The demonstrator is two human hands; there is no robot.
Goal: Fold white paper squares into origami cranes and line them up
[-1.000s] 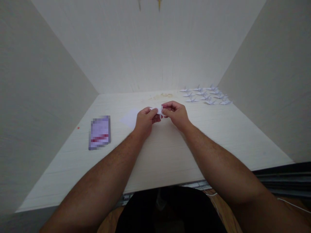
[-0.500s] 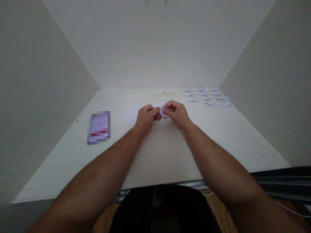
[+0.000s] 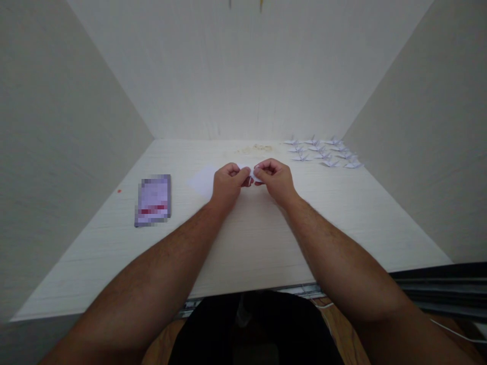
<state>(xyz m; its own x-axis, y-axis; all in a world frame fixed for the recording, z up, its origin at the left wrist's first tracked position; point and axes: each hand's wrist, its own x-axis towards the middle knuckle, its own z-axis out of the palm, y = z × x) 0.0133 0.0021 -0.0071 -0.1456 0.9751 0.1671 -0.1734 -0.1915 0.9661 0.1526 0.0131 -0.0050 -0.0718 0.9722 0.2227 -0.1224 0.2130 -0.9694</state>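
A small folded piece of white paper (image 3: 251, 173) is pinched between my two hands above the middle of the table. My left hand (image 3: 231, 183) grips its left side, thumb on top and fingers curled beneath. On the other side my right hand (image 3: 277, 178) pinches it between thumb and forefinger. The fingers cover most of the paper, so its exact shape is hidden. White paper sheets (image 3: 200, 181) lie flat just left of my left hand. Several folded white paper cranes (image 3: 321, 152) stand in rows at the back right.
A purple, blurred-out flat object (image 3: 154, 200) lies on the white table (image 3: 258, 243) at the left, with a small red spot (image 3: 119, 191) beside it. Yellowish stains (image 3: 258, 148) mark the back of the tabletop. Pale walls (image 3: 243, 76) enclose three sides.
Both hands stay nearly in place with the paper still pinched. The fingers have shifted slightly, and a bit more white paper shows between the thumbs.
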